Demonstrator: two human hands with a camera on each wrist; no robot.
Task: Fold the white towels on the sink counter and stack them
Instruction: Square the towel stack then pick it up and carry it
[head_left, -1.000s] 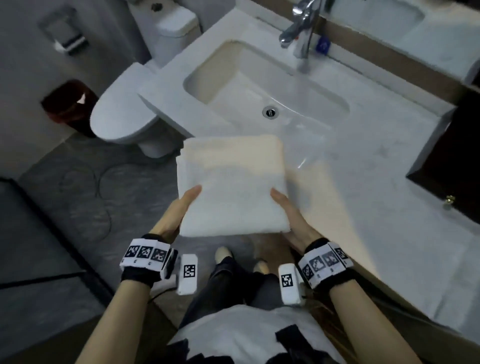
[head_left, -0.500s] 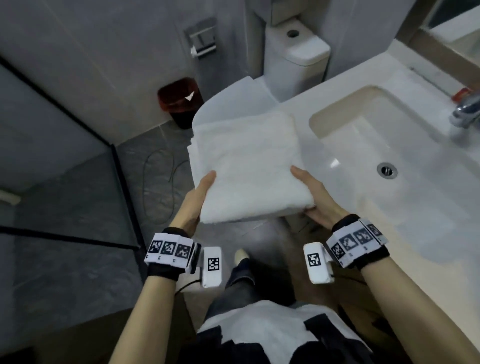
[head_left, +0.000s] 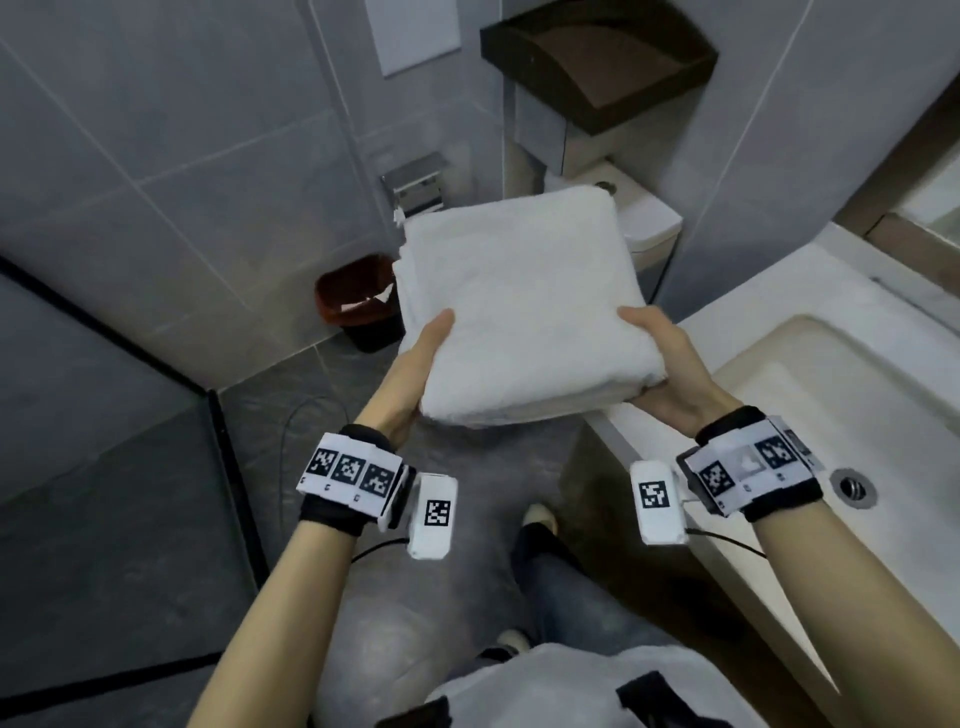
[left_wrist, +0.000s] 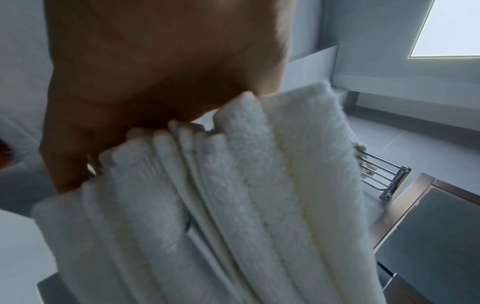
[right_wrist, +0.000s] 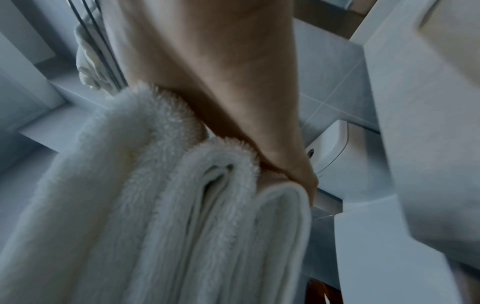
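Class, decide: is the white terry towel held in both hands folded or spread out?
Folded. The white terry towel forms a compact square pad, with stacked layers showing along its edge in both wrist views.

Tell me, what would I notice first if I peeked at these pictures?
Right in the middle, a thick folded white towel held in the air, with the left hand and right hand gripping its near corners. Behind it sits a dark red bin on the floor, and the sink is at the right.
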